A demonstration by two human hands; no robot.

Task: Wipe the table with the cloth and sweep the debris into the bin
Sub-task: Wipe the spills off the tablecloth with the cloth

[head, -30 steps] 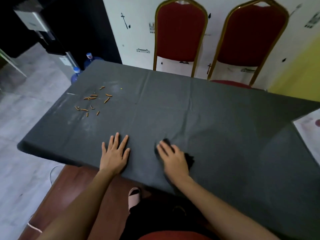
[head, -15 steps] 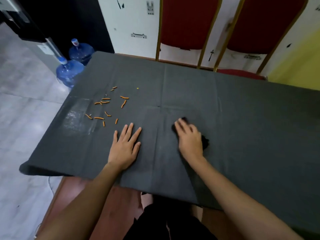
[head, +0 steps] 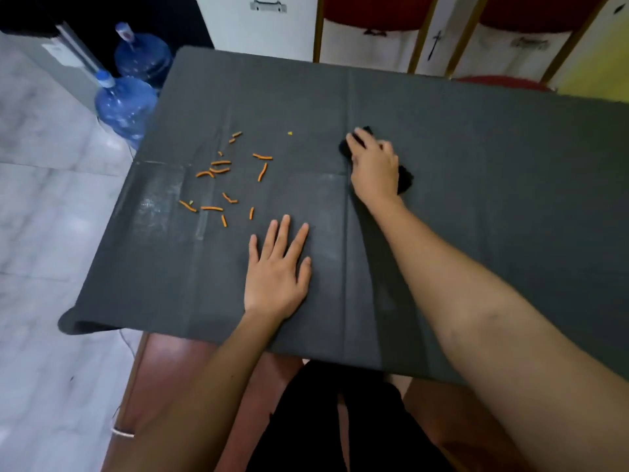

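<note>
Right hand (head: pixel 374 168) presses down on a bunched black cloth (head: pixel 405 178), fingers curled over it, near the middle of the grey-covered desk (head: pixel 476 199). Left hand (head: pixel 277 270) lies flat at its seven o'clock, fingers spread, holding nothing. Orange debris (head: pixel 221 172) scatters at the cloth's nine o'clock; two blue water bottles (head: pixel 126 103) stand off the desk's ten o'clock corner.

Two blue water jugs (head: pixel 127 105) stand on the pale marble-patterned floor (head: pixel 41 206) off the far left corner, one behind the other. Two red-padded chairs with gold frames (head: pixel 371 15) against the white wall (head: pixel 235 25). Yellow wall section (head: pixel 599 66) at far right.
</note>
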